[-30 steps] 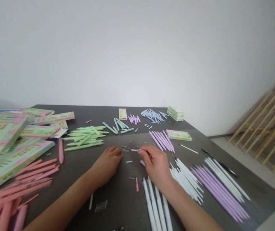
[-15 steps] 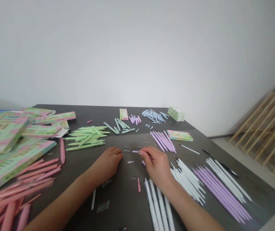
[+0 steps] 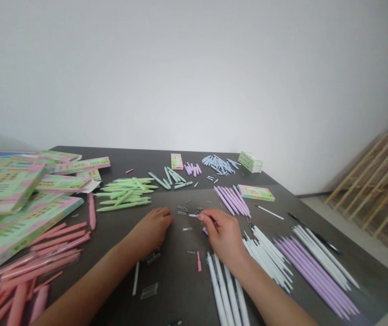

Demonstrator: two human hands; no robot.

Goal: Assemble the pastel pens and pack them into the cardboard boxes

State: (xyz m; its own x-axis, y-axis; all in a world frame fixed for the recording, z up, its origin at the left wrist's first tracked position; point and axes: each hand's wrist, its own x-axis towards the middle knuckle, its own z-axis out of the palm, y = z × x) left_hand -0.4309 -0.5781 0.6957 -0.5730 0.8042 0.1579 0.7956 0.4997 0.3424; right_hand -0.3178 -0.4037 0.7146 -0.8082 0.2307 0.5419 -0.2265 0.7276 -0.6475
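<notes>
My right hand (image 3: 223,233) is closed in a pinch on a small purple pen part (image 3: 193,215), whose thin end points left. Another purple piece (image 3: 205,231) shows just below those fingers. My left hand (image 3: 156,226) rests on the dark table (image 3: 173,267) with its fingers curled together; the fingertips are hidden, so anything in them cannot be seen. Between the hands lie small metal springs (image 3: 182,208) and a clear plastic piece (image 3: 187,229). A small pink pen part (image 3: 199,261) lies nearer to me, left of several white pen barrels (image 3: 226,290).
Printed boxes (image 3: 20,190) and pink pens (image 3: 44,258) crowd the left. Green pens (image 3: 126,192) lie beyond my left hand. Purple barrels (image 3: 233,200), white refills (image 3: 269,258) and long purple sticks (image 3: 316,276) spread rightward. Blue parts (image 3: 219,164) sit at the back.
The whole view has shifted slightly, so things appear a little further right. Both hands keep nearly the same pose, and the right one still pinches the purple pen part.
</notes>
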